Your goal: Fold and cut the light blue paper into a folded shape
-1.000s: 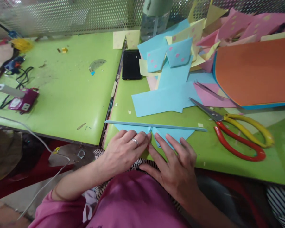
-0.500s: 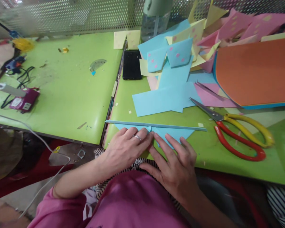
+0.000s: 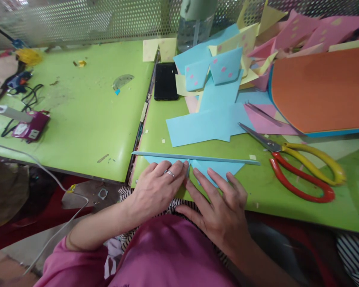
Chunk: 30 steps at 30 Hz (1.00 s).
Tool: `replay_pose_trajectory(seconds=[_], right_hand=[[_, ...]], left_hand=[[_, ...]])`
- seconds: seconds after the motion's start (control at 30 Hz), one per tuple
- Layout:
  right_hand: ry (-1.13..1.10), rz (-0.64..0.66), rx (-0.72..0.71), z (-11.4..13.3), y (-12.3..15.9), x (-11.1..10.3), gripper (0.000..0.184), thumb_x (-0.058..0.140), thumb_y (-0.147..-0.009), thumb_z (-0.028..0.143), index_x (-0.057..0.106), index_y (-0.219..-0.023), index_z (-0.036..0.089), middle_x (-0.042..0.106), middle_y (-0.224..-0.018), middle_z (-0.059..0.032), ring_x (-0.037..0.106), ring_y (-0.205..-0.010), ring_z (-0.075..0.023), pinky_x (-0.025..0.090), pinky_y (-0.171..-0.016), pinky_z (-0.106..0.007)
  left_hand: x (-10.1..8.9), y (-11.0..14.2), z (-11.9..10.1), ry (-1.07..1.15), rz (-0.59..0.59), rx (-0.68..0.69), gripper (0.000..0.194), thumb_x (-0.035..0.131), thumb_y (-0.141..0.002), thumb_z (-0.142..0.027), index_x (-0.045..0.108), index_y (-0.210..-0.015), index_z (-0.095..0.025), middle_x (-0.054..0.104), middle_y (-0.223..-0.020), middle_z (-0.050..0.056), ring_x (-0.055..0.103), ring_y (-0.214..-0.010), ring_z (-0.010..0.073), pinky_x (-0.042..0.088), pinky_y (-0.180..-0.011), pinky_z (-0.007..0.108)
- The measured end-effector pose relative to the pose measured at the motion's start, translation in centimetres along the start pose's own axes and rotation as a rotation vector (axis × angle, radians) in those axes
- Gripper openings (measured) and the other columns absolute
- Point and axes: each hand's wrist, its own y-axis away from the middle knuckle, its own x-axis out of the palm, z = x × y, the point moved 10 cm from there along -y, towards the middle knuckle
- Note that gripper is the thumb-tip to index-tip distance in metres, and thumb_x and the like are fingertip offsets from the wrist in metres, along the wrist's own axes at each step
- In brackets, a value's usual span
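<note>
Folded blue paper [image 3: 219,166] lay on the green tabletop [image 3: 259,183] near its front edge, left of the scissors [image 3: 275,149]. Left hand [image 3: 158,187] had fingers bunched over the paper by its middle, couldn't tell if that grip pinched anything; right hand [image 3: 219,203] rested fingertips on the other half, grip loosely spread, nothing clasped.

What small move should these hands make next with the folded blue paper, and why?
Probably a light press by the left hand on the small pucker near the middle of the folded blue paper: its fingertips lie right beside that spot, while the right hand rests spread over the paper's right half and could steady it.
</note>
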Motion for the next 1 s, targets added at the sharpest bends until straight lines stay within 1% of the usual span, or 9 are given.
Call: replay_pose_trajectory(seconds=[0.2,0.3,0.4,0.6,0.73,0.83,1.0], right_hand=[[-0.004,0.000,0.004,-0.1,0.0,0.1,0.043,0.056,-0.089,0.056,0.070,-0.109,0.020,0.071,-0.116,-0.0081,0.054,-0.120,-0.0260,0.030,-0.113,-0.051],[-0.008,0.004,0.006,0.0,-0.1,0.1,0.041,0.056,-0.089,0.054,0.070,-0.107,0.020,0.071,-0.117,-0.0078,0.053,-0.120,-0.0254,0.030,-0.113,-0.050],[-0.011,-0.001,0.007,0.0,-0.1,0.1,0.041,0.056,-0.089,0.054,0.070,-0.107,0.020,0.071,-0.117,-0.0079,0.052,-0.121,-0.0250,0.029,-0.113,-0.050],[-0.005,0.010,0.007,-0.1,-0.1,0.0,0.042,0.060,-0.087,0.054,0.069,-0.110,0.020,0.071,-0.116,-0.0082,0.052,-0.121,-0.0257,0.029,-0.113,-0.051],[-0.011,0.033,0.011,-0.1,-0.1,0.1,0.042,0.062,-0.086,0.053,0.068,-0.113,0.021,0.071,-0.116,-0.0084,0.052,-0.121,-0.0262,0.029,-0.114,-0.051],[-0.016,0.039,0.014,-0.2,0.0,0.1,0.042,0.061,-0.086,0.052,0.068,-0.113,0.021,0.071,-0.117,-0.0090,0.052,-0.122,-0.0266,0.028,-0.114,-0.051],[-0.035,0.041,0.005,-0.2,-0.1,0.3,0.039,0.057,-0.089,0.052,0.069,-0.111,0.022,0.070,-0.118,-0.0087,0.054,-0.121,-0.0268,0.027,-0.113,-0.053]], left_hand=[[0.1,0.0,0.2,0.028,-0.012,-0.016,0.039,0.041,-0.098,-0.020,0.049,-0.135,-0.012,0.062,-0.122,0.007,0.056,-0.093,0.0181,0.051,-0.076,0.031],[-0.1,-0.1,0.3,0.035,-0.019,-0.007,0.039,0.041,-0.099,-0.021,0.047,-0.137,-0.014,0.062,-0.121,0.008,0.056,-0.093,0.0181,0.050,-0.076,0.031],[-0.1,-0.3,0.3,0.029,0.002,0.001,0.041,0.040,-0.099,-0.022,0.044,-0.140,-0.017,0.061,-0.121,0.008,0.056,-0.090,0.0182,0.050,-0.074,0.031],[0.3,-0.5,0.3,0.028,0.049,0.007,0.043,0.038,-0.100,-0.021,0.042,-0.142,-0.015,0.060,-0.123,0.009,0.055,-0.090,0.0176,0.051,-0.075,0.030],[0.4,-0.4,0.3,0.036,0.039,-0.008,0.042,0.039,-0.099,-0.021,0.045,-0.139,-0.013,0.060,-0.123,0.009,0.055,-0.093,0.0184,0.052,-0.074,0.031],[0.7,-0.5,0.6,0.065,0.040,-0.031,0.040,0.041,-0.098,-0.021,0.047,-0.137,-0.015,0.060,-0.123,0.009,0.054,-0.095,0.0190,0.052,-0.074,0.031],[0.9,-0.7,1.9,0.214,0.037,-0.088,0.039,0.042,-0.095,-0.017,0.053,-0.133,-0.020,0.061,-0.122,0.008,0.055,-0.095,0.0192,0.052,-0.080,0.033]])
